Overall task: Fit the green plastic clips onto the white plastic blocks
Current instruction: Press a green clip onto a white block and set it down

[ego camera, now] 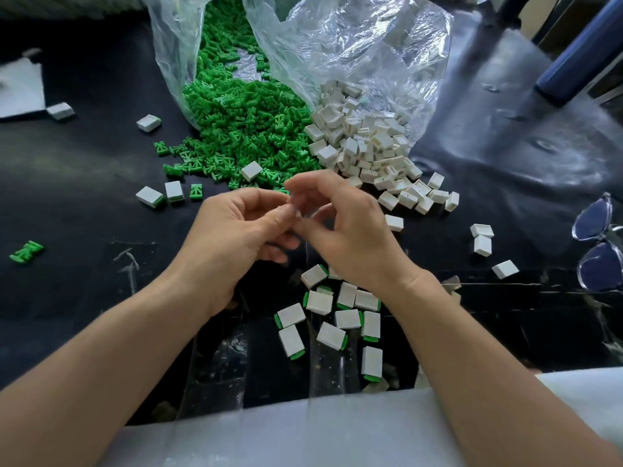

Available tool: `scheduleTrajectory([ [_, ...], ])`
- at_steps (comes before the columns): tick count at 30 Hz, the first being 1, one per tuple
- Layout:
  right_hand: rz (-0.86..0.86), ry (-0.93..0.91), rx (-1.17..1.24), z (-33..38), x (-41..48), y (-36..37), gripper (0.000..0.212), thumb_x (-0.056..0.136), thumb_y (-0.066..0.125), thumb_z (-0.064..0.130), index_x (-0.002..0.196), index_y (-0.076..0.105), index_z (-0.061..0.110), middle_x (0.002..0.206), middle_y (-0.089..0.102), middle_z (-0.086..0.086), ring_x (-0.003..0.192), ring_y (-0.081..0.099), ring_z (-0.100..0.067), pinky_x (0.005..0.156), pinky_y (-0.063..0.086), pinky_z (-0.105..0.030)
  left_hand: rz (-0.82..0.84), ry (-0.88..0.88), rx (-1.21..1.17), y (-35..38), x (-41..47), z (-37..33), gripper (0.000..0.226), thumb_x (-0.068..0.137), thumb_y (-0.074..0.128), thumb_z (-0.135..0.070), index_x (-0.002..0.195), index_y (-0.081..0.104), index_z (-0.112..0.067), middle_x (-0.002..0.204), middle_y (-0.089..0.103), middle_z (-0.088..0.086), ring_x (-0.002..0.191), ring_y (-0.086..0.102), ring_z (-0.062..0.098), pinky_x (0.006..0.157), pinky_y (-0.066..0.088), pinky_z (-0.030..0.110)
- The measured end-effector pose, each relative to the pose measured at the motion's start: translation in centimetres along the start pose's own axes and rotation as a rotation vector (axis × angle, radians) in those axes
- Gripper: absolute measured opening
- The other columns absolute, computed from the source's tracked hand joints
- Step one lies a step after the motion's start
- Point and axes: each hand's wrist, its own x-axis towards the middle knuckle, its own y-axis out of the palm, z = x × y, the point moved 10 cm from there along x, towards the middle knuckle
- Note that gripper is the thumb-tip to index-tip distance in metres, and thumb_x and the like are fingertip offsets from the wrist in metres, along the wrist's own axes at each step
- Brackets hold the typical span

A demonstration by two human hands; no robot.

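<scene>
Where the two hands meet above the middle of the black worktop (84,183), left hand (232,230) and right hand (350,230) touch at the fingertips. Both sets of fingers (310,182) are curled in, narrow. Motion blur there; cannot tell what they hold, if anything.

Green clips (249,129) spill in a big heap from a clear plastic bag (354,38) at the far edge, running toward the middle. White blocks (367,143) are heaped just beside them on the right, touching the green heap, also partly in the bag. Strays trail toward the right hand.

Fitted blocks (337,318), white with a green clip end showing, lie in a loose cluster near the front edge, below the right wrist. Some touch, some lie apart.

Left of the hands, a few loose blocks (161,193) lie with a single clip (196,192) beside them. A lone green clip (26,251) sits near the left edge, well apart. More loose white blocks (482,237) lie on the right side.

Clear-framed glasses (596,244) sit at the right edge. A pale sheet (303,429) covers the front edge under the forearms.
</scene>
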Motion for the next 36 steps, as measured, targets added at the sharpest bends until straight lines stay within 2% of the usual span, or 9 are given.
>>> scheduleTrajectory([
  [5, -0.076, 0.128, -0.052, -1.5, 0.2, -1.1, 0.021, 0.088, 0.058, 0.009, 0.108, 0.064, 0.008, 0.098, 0.064, 0.000, 0.090, 0.057, -0.006, 0.082, 0.045, -0.017, -0.118, 0.015, -0.069, -1.7, 0.5, -0.2, 0.011, 0.085, 0.059, -0.003, 0.078, 0.062, -0.012, 0.057, 0.067, -0.003, 0.048, 0.062, 0.006, 0.044, 0.048, 0.015],
  [9, 0.133, 0.139, -0.375, -2.6, 0.2, 1.2, 0.037, 0.093, 0.049, 0.014, 0.129, 0.053, 0.019, 0.115, 0.053, -0.005, 0.112, 0.045, -0.021, 0.096, 0.032, -0.029, -0.135, -0.003, -0.172, -2.0, 0.6, 0.0, 0.012, 0.085, 0.058, 0.000, 0.078, 0.058, -0.011, 0.059, 0.068, -0.001, 0.054, 0.065, 0.008, 0.046, 0.049, 0.016],
  [13, 0.261, 0.094, -0.620, -2.8, 0.2, 2.8, 0.046, 0.096, 0.041, 0.031, 0.141, 0.033, 0.033, 0.118, 0.041, -0.003, 0.112, 0.033, -0.022, 0.095, 0.024, -0.031, -0.128, -0.010, -0.168, -1.9, 0.7, 0.1, 0.017, 0.086, 0.053, 0.005, 0.083, 0.060, -0.010, 0.061, 0.069, -0.001, 0.054, 0.066, 0.009, 0.046, 0.050, 0.016],
  [15, 0.272, 0.095, -0.654, -2.9, 0.2, 2.9, 0.044, 0.096, 0.041, 0.035, 0.140, 0.036, 0.033, 0.117, 0.039, -0.002, 0.110, 0.031, -0.021, 0.091, 0.021, -0.029, -0.102, -0.029, -0.147, -1.6, 0.8, 0.4, 0.022, 0.086, 0.049, 0.007, 0.086, 0.063, -0.010, 0.063, 0.070, -0.002, 0.054, 0.065, 0.008, 0.046, 0.050, 0.016],
  [18, 0.219, 0.130, -0.548, -3.0, 0.3, 1.8, 0.033, 0.092, 0.052, 0.032, 0.124, 0.053, 0.025, 0.114, 0.041, -0.001, 0.113, 0.034, -0.021, 0.093, 0.027, -0.030, -0.078, -0.048, -0.139, -1.2, 0.8, 0.7, 0.025, 0.086, 0.048, 0.009, 0.085, 0.065, -0.009, 0.064, 0.070, 0.000, 0.057, 0.067, 0.009, 0.048, 0.051, 0.017],
  [22, 0.202, 0.135, -0.489, -3.1, 0.4, 1.7, 0.021, 0.090, 0.056, 0.025, 0.108, 0.058, 0.015, 0.108, 0.048, -0.003, 0.108, 0.044, -0.021, 0.085, 0.032, -0.028, -0.061, -0.058, -0.155, -0.9, 0.7, 0.8, 0.024, 0.086, 0.050, 0.010, 0.084, 0.065, -0.009, 0.065, 0.071, 0.001, 0.060, 0.068, 0.009, 0.050, 0.052, 0.016],
  [27, -0.014, 0.157, -0.291, -2.8, 0.7, -0.8, 0.021, 0.094, 0.051, 0.021, 0.094, 0.065, 0.004, 0.083, 0.060, -0.004, 0.083, 0.056, -0.024, 0.075, 0.039, -0.029, -0.019, -0.053, -0.183, -0.4, 0.5, 0.6, 0.014, 0.078, 0.059, 0.005, 0.083, 0.064, -0.007, 0.069, 0.072, 0.003, 0.062, 0.070, 0.012, 0.051, 0.053, 0.017],
  [32, -0.081, 0.331, 0.247, -4.0, 0.2, -1.2, 0.015, 0.092, 0.054, 0.017, 0.079, 0.060, 0.020, 0.065, 0.061, 0.006, 0.055, 0.057, -0.001, 0.054, 0.046, -0.019, 0.013, -0.033, -0.146, -0.2, 0.4, 0.5, 0.013, 0.069, 0.064, -0.007, 0.082, 0.061, -0.007, 0.072, 0.072, 0.006, 0.063, 0.070, 0.014, 0.051, 0.054, 0.019],
  [36, -0.029, 0.321, 0.361, -3.7, 0.0, -0.3, 0.018, 0.090, 0.054, 0.005, 0.082, 0.058, 0.021, 0.065, 0.063, 0.005, 0.055, 0.060, -0.003, 0.055, 0.049, -0.017, 0.029, -0.004, -0.115, 0.0, 0.2, 0.2, 0.020, 0.061, 0.066, -0.013, 0.079, 0.062, -0.009, 0.070, 0.071, 0.006, 0.061, 0.069, 0.012, 0.052, 0.054, 0.020],
])
